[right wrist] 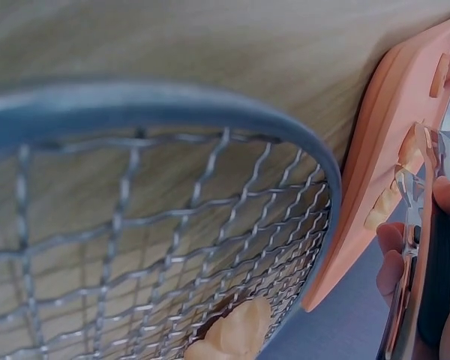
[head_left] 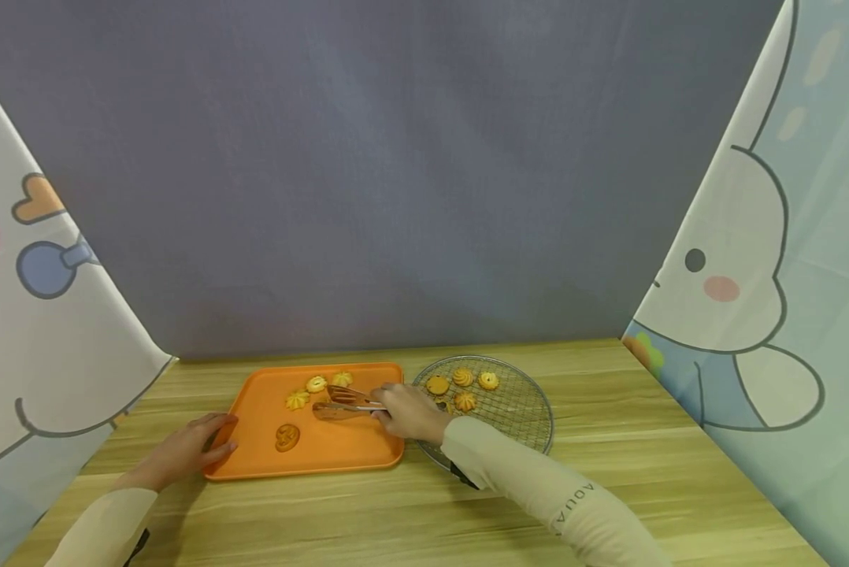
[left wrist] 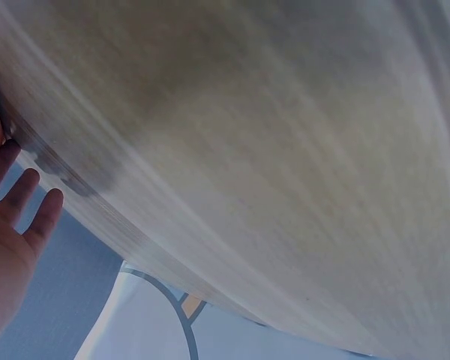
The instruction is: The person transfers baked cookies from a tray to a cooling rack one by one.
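My right hand (head_left: 406, 411) grips a pair of tongs (head_left: 346, 396) by the handle over the right half of an orange tray (head_left: 354, 453). The tong tips stand apart, with nothing visible between them. Just beyond and left of the tips lie pale piped cookies (head_left: 297, 400). A brown pretzel-shaped cookie (head_left: 287, 437) sits nearer the tray's front. At the tray's left rim rests my left hand (head_left: 183, 453); three of its fingers (left wrist: 41, 217) show straight and spread in the left wrist view.
Right of the tray stands a round wire rack (head_left: 520, 417) bearing several cookies (head_left: 463, 377); my right forearm crosses its front part. Both tray and rack rest on a wood-grain table (head_left: 609, 457). A grey cloth wall (head_left: 396, 197) rises behind, with printed cartoon panels (head_left: 743, 260) at the sides.
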A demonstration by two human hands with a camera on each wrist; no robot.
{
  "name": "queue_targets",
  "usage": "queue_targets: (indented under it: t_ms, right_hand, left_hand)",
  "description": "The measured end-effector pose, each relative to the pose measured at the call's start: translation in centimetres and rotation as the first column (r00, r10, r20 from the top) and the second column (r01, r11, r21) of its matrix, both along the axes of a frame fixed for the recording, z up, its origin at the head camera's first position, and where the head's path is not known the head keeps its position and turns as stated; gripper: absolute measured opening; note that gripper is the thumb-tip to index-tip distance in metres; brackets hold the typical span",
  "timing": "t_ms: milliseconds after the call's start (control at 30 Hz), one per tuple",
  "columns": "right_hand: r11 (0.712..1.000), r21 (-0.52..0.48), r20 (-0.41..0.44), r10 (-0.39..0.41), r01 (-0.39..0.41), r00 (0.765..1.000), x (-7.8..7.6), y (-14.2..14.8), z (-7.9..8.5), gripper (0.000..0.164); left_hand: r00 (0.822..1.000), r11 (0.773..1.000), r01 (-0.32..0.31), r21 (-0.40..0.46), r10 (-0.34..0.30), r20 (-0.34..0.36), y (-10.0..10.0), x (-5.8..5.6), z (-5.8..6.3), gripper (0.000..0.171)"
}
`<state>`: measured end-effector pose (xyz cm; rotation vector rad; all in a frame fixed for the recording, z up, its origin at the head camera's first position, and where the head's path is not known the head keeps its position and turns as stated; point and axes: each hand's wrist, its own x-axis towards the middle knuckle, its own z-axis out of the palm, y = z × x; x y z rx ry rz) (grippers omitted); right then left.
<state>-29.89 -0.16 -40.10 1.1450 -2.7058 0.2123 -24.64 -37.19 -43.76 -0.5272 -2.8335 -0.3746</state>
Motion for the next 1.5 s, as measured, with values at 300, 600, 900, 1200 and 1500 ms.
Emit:
queue_targets:
  t_ms: [300,600,900,1200,1500]
  right_hand:
    - [1.0,0.015,-0.03,-0.021,0.021,0.999,0.1,-0.2,0.1,0.03]
    - [0.999,0.036,-0.08,-0.008,0.011,0.997,0.2,-1.1,-0.3,0.029]
    - [1.0,0.017,-0.082,-0.018,0.02,0.996,0.3,-1.4,-0.3,0.022]
    - [1.0,0.015,-0.094,-0.025,0.026,0.995,0.2,-1.3,-0.4,0.023]
    - [0.999,0.018,-0.09,-0.035,0.036,0.995,0.2,-1.2,-0.3,0.025]
  left_hand:
    - [1.0,1.0,-0.001,-0.007,0.001,0.012,0.1,0.1,0.2,0.046]
    - [1.0,1.0,0.003,-0.007,-0.003,0.015,0.1,0.1,0.2,0.045]
    - [1.0,1.0,-0.005,-0.02,0.005,0.016,-0.1,-0.1,-0.1,0.046]
    - [1.0,1.0,0.002,-0.013,-0.002,-0.003,-0.1,-0.1,-0.1,0.045]
    - [0.998,1.0,0.03,-0.007,-0.031,-0.049,-0.1,-0.1,-0.1,0.043]
